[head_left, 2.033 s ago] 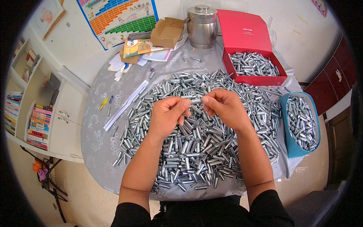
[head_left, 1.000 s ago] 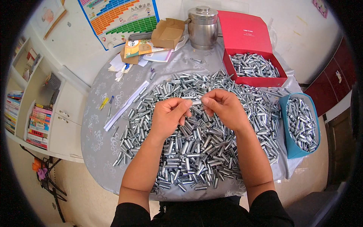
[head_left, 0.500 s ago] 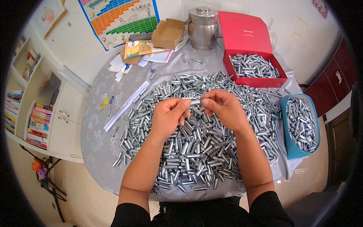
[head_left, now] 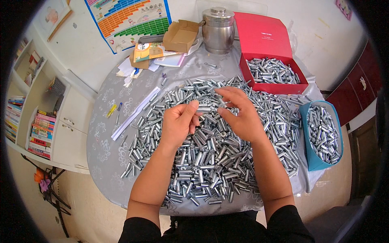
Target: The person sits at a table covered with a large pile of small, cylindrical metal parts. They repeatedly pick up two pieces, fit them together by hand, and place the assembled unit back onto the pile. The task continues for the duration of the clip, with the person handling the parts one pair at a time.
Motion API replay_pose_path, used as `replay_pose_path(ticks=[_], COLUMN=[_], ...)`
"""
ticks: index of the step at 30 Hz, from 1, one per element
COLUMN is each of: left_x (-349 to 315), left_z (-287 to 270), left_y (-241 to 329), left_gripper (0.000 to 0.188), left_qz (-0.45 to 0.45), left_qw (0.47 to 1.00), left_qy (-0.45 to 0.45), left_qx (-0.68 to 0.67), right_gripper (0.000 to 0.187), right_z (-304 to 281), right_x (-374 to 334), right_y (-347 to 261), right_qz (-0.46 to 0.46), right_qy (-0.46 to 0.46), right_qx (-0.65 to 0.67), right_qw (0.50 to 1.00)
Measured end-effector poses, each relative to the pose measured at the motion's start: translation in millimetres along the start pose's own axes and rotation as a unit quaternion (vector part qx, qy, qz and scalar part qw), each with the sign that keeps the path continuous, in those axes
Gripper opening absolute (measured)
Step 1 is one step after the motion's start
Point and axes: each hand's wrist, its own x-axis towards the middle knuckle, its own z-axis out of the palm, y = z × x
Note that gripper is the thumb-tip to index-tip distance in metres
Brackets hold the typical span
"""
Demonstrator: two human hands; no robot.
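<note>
A broad heap of short silvery metal tubes and bolts (head_left: 206, 162) covers much of the table. Over its middle, my left hand (head_left: 179, 122) is closed in a pinch, thumb against fingers. A metal tube (head_left: 208, 109) appears to stick out from those fingertips, though it blends with the heap behind. Just to the right, my right hand (head_left: 242, 115) has its thumb and fingers spread apart, with nothing seen between them. The fingers of this hand are close to the tube's end but seem apart from it.
A red box (head_left: 279, 88) full of bolts stands at the far right, its lid raised. The teal fabric bin (head_left: 320, 165) at the right edge also holds metal pieces. Behind are a steel pot (head_left: 218, 34) and a small cardboard box (head_left: 178, 37). A white strip (head_left: 135, 113) lies left.
My right hand has let go of the tube's end and spread its fingers, the index finger rising. My left hand stays almost where it was, still pinched.
</note>
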Motion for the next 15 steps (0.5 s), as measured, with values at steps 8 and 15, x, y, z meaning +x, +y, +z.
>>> replay_pose_path(ticks=[8,15], left_x=[-0.5,0.4], left_z=[3.2,1.9], left_y=[-0.3,-2.2], left_gripper=[0.037,0.028], left_qz=[0.027,0.033], left_qw=[0.999,0.999], left_qy=[-0.028,-0.013], left_qx=[0.023,0.009], right_gripper=[0.031,0.025], right_z=[0.0,-0.4], right_x=[-3.1,1.4], right_y=[-5.2,-1.4], right_qz=[0.035,-0.081], right_qy=[-0.073,0.018], right_qx=[-0.06,-0.106], right_qw=[0.995,0.991])
